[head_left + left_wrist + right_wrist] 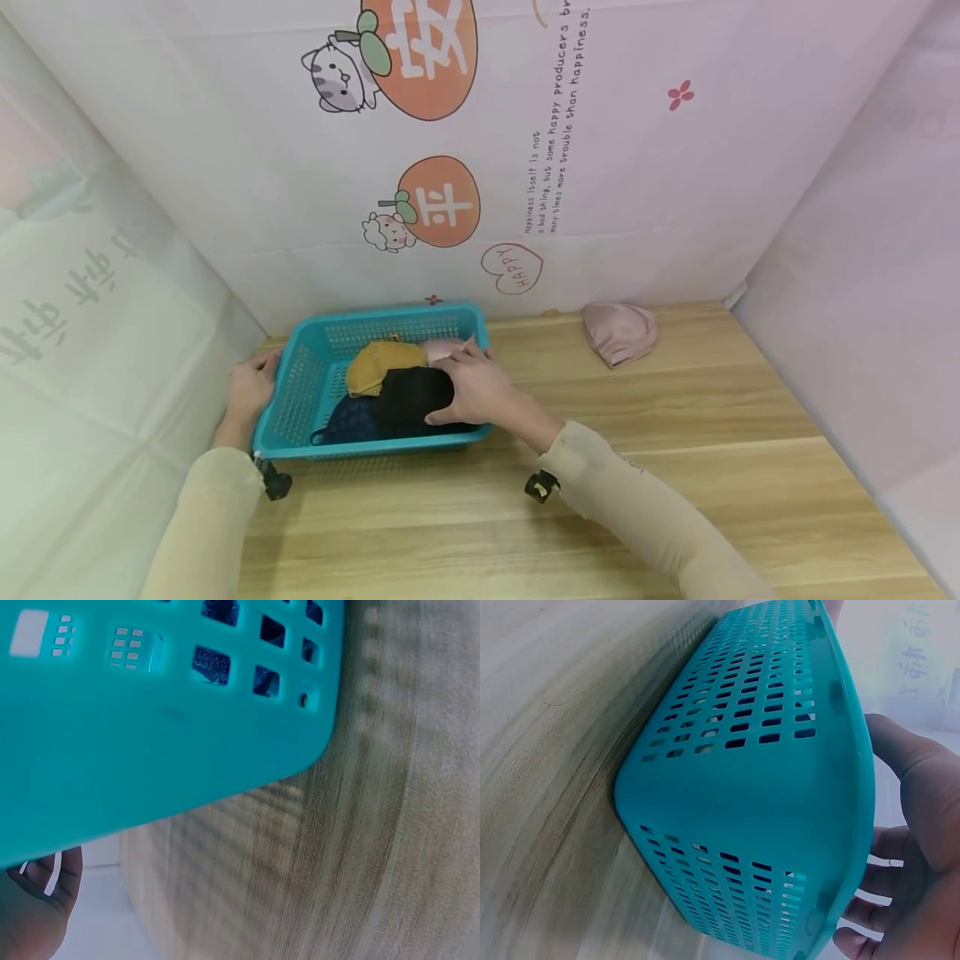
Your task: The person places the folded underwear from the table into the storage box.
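Note:
A turquoise plastic basket (pixel 378 450) stands on the wooden table at the back left. Inside lie a mustard-yellow cup-shaped fabric piece (pixel 382 365), a dark navy fabric piece (pixel 350 421), a black one (pixel 414 400) and a partly hidden pale pink one (pixel 441 350). My right hand (pixel 480 387) reaches over the basket's right rim, thumb spread from the fingers, resting at the black and pink fabric. Outside the left rim, my left hand (pixel 253 385) touches the basket with loosely bent fingers; the left wrist view shows these fingers (pixel 69 877) beside the rim.
A folded dusty-pink fabric piece (pixel 618 332) lies near the back wall, right of the basket. A printed white sheet (pixel 615 167) hangs behind the table (pixel 570 542), with pale sheets at both sides. Small black devices are on both wrists.

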Available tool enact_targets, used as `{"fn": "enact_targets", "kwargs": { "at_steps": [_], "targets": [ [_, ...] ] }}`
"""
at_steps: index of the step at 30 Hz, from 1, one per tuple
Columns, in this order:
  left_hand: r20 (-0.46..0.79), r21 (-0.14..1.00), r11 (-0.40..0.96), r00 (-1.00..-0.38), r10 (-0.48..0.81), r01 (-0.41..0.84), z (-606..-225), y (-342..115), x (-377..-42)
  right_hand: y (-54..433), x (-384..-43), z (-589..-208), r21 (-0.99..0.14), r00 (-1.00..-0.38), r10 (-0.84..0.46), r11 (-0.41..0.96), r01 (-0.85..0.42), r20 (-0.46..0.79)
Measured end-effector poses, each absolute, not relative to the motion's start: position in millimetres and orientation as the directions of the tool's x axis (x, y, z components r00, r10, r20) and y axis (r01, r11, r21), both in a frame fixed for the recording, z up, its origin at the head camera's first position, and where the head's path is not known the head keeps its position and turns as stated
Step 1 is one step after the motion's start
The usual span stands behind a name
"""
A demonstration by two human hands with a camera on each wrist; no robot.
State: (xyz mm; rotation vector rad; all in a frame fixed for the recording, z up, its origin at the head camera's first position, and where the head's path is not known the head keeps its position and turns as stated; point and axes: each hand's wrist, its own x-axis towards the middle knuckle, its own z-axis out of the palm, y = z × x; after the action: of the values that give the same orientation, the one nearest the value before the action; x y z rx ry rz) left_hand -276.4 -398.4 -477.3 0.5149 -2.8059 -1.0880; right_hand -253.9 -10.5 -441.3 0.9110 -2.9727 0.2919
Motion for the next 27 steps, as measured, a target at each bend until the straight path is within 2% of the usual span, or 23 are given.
{"fn": "enact_targets", "kwargs": {
  "at_steps": [12,27],
  "targets": [
    [-0.031,0.666,0.694,-0.939,-0.342,-0.274,-478,-398,-274,5,-256,-431,-0.289,-0.838,-0.530,0.789,-0.542,0.128],
    [-0.029,0.658,0.698,-0.936,-0.350,-0.282,-477,-397,-276,23,-267,-431,-0.346,-0.811,-0.522,0.734,-0.584,0.263]
  ]
}}
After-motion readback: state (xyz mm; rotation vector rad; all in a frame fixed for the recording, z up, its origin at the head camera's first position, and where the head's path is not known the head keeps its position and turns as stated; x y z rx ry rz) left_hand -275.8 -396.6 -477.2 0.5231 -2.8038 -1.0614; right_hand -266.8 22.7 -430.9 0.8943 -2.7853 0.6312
